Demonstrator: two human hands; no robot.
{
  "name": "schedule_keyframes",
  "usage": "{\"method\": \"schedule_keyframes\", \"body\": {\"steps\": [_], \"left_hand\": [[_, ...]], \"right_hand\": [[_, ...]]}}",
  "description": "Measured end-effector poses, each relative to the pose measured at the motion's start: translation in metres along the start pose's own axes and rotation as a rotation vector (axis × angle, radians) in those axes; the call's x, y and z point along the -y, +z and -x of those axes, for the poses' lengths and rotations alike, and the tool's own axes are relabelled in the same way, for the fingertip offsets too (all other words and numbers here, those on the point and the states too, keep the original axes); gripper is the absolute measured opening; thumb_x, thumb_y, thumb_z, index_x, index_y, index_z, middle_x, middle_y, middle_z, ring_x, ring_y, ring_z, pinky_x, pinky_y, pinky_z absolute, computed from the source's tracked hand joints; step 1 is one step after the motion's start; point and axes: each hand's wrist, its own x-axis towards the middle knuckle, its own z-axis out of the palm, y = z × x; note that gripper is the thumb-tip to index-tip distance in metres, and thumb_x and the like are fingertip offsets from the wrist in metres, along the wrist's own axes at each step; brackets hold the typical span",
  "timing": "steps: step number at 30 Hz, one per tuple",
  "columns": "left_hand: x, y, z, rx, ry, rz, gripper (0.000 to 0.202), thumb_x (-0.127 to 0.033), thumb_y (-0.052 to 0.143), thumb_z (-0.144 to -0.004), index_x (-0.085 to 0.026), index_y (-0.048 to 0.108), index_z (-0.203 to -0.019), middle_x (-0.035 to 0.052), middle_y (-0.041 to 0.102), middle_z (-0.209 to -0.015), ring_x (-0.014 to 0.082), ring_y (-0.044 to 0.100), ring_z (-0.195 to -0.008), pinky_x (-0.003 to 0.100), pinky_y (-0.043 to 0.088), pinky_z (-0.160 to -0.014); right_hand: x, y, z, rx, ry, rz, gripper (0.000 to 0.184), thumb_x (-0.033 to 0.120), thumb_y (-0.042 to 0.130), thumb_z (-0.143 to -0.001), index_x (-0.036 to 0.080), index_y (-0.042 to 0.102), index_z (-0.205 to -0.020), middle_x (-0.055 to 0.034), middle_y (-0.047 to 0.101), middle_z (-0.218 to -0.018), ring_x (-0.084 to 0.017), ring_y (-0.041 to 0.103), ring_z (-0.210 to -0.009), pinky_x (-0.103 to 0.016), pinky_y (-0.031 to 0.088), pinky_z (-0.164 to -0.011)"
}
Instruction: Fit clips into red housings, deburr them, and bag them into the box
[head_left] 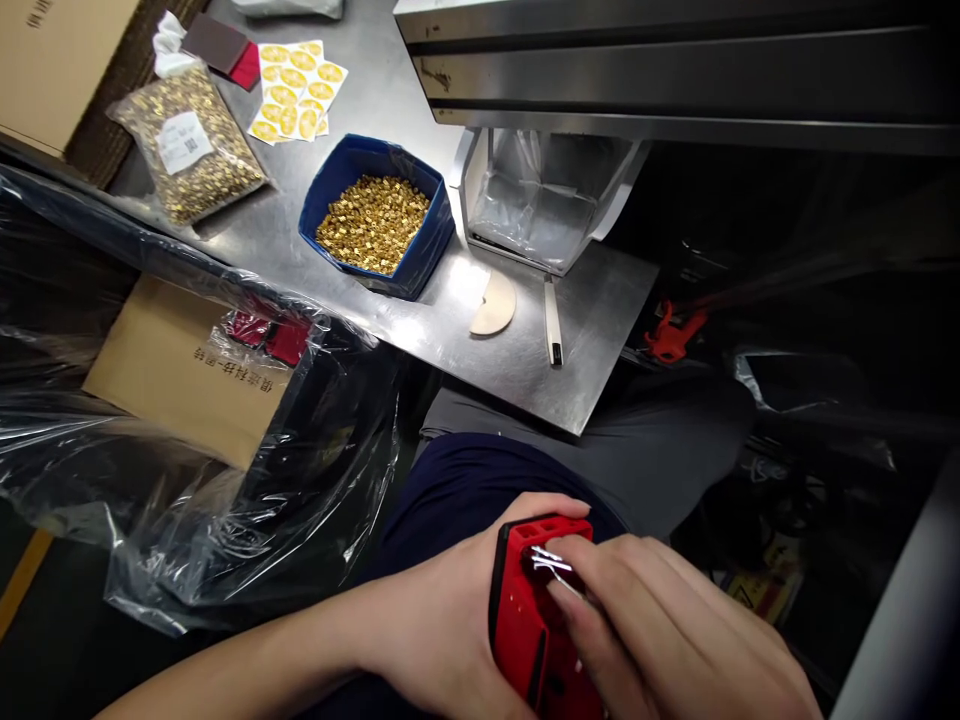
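Note:
Low in the view, my left hand [442, 620] is wrapped round a red plastic housing [523, 590] with a black edge, held over my lap. The housing has small square openings at its far end. My right hand [675, 620] is closed in a pinch, thumb and forefinger on small shiny metal pieces [551, 562] at a recess in the housing. I cannot tell exactly what kind of pieces they are. My right fingers hide part of the housing's inside.
On the metal table [517, 385] stand a blue bin [431, 245] of small brass parts, a bag of similar parts [221, 150], sticker sheets [300, 90], a round tan disc [495, 305] and a white pen-like tool [553, 320]. A cardboard box [172, 350] under plastic sits left.

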Motion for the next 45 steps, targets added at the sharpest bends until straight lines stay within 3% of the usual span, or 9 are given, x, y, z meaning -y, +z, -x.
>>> {"method": "schedule_keyframes", "body": {"steps": [3, 9, 14, 22, 28, 32, 35, 39, 45], "left_hand": [[-0.003, 0.000, -0.002, 0.003, -0.055, 0.058, 0.131, -0.030, 0.100, -0.040, -0.025, 0.027, -0.148, 0.0153, 0.055, -0.140, 0.0396, 0.047, -0.137, 0.057, 0.026, -0.121], [-0.003, -0.005, -0.005, 0.105, -0.076, 0.118, 0.134, -0.025, 0.102, -0.038, -0.028, 0.027, -0.149, 0.0166, 0.052, -0.145, 0.0412, 0.053, -0.132, 0.058, 0.038, -0.114], [0.002, -0.003, -0.004, 0.083, -0.071, 0.186, 0.135, -0.030, 0.102, -0.038, -0.027, 0.025, -0.149, 0.0172, 0.054, -0.142, 0.0404, 0.054, -0.131, 0.058, 0.035, -0.115], [0.003, 0.000, -0.005, 0.084, -0.076, 0.426, 0.126, -0.026, 0.101, -0.043, -0.025, 0.026, -0.145, 0.0119, 0.065, -0.124, 0.0411, 0.050, -0.136, 0.059, 0.032, -0.115], [0.005, -0.004, -0.011, 0.086, -0.079, 0.435, 0.134, -0.016, 0.102, -0.031, -0.025, 0.031, -0.144, 0.0160, 0.058, -0.138, 0.0409, 0.051, -0.135, 0.054, 0.039, -0.112], [0.001, -0.002, -0.009, 0.054, -0.079, 0.440, 0.129, -0.028, 0.103, -0.039, -0.026, 0.031, -0.147, 0.0156, 0.057, -0.140, 0.0388, 0.058, -0.128, 0.055, 0.033, -0.115], [-0.007, -0.006, -0.005, -0.009, -0.049, 0.416, 0.122, -0.053, 0.093, -0.058, -0.029, 0.023, -0.155, 0.0166, 0.055, -0.142, 0.0370, 0.058, -0.127, 0.053, 0.039, -0.110], [-0.016, -0.023, -0.003, -0.215, 0.058, 0.284, 0.111, -0.062, 0.084, -0.069, -0.030, 0.024, -0.157, 0.0149, 0.055, -0.142, 0.0343, 0.057, -0.127, 0.049, 0.043, -0.108], [-0.011, -0.048, -0.002, -0.503, 0.142, 0.293, 0.077, -0.064, 0.074, -0.078, -0.017, 0.054, -0.136, 0.0188, 0.062, -0.135, 0.0391, 0.063, -0.118, 0.055, 0.047, -0.104]], "right_hand": [[-0.002, -0.004, -0.003, -0.031, -0.089, -0.005, 0.023, 0.024, 0.048, -0.103, 0.014, 0.069, -0.105, -0.0051, 0.068, -0.076, -0.018, 0.062, -0.067, -0.031, 0.048, -0.062], [-0.017, -0.020, -0.014, 0.198, -0.018, -0.363, 0.015, 0.016, 0.050, -0.099, 0.020, 0.064, -0.099, -0.0006, 0.064, -0.078, -0.014, 0.061, -0.069, -0.025, 0.051, -0.064], [-0.022, -0.017, -0.010, 0.133, 0.027, -0.306, 0.014, 0.020, 0.054, -0.099, 0.020, 0.064, -0.108, 0.0003, 0.066, -0.080, -0.011, 0.064, -0.069, -0.021, 0.053, -0.065], [-0.019, -0.008, -0.010, 0.020, -0.097, -0.135, 0.022, 0.020, 0.053, -0.097, 0.016, 0.071, -0.110, -0.0044, 0.076, -0.094, -0.016, 0.069, -0.075, -0.028, 0.055, -0.068], [-0.025, -0.004, -0.008, -0.025, -0.210, -0.154, 0.027, 0.015, 0.050, -0.096, 0.012, 0.070, -0.114, -0.0104, 0.077, -0.092, -0.022, 0.071, -0.085, -0.034, 0.057, -0.075], [-0.024, -0.010, -0.010, -0.001, -0.084, -0.258, 0.018, 0.016, 0.061, -0.091, 0.018, 0.069, -0.107, -0.0038, 0.074, -0.087, -0.017, 0.069, -0.075, -0.028, 0.056, -0.069], [-0.040, -0.011, -0.016, -0.068, 0.185, -0.320, 0.012, 0.026, 0.063, -0.093, 0.023, 0.069, -0.103, -0.0005, 0.074, -0.087, -0.015, 0.070, -0.075, -0.024, 0.056, -0.067], [-0.087, 0.021, -0.033, -0.174, 0.506, -0.148, 0.028, 0.044, 0.061, -0.096, 0.024, 0.063, -0.116, -0.0012, 0.074, -0.093, -0.015, 0.068, -0.071, -0.024, 0.053, -0.064], [-0.131, 0.089, -0.057, -0.134, 0.388, 0.058, 0.023, 0.039, 0.051, -0.099, 0.019, 0.061, -0.104, -0.0071, 0.069, -0.088, -0.021, 0.065, -0.079, -0.029, 0.048, -0.066]]}}
